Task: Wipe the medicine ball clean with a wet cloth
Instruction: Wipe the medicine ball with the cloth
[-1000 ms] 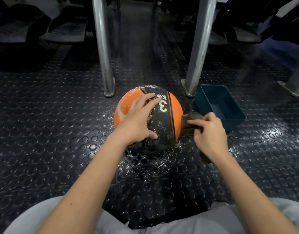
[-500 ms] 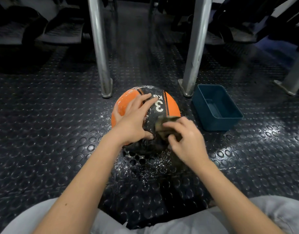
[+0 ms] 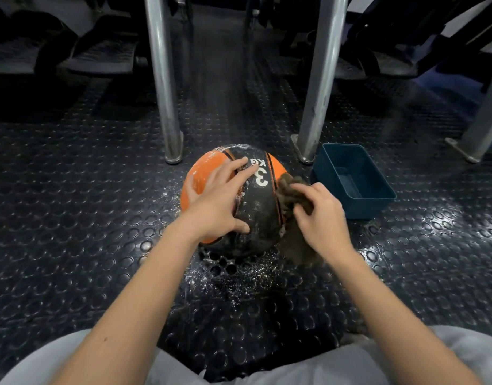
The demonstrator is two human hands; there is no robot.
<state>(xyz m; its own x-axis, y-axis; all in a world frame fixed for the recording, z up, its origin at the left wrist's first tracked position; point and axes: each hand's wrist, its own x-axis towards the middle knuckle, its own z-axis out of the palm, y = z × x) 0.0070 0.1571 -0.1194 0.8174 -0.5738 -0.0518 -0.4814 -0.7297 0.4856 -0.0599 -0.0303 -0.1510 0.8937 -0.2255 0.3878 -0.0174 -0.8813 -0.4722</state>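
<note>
Wiped ball (image 3: 257, 209) on the floor (image 3: 100, 190) with cloth (image 3: 288, 190).
Pressed on top with left hand (image 3: 215, 208), fingers (image 3: 233, 168) spread flat; clutched cloth in right hand (image 3: 320, 215). Judged heavy, stiff, wet-slick; best steadied from above.

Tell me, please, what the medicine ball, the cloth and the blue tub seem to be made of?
Medicine ball: probably rubber, matt orange and black panels with a printed white 3 KG, smeared with white residue.
Cloth: soft fabric, brown, crumpled in folds.
Blue tub: likely moulded plastic, smooth, with thin even walls and a slight sheen.
</note>
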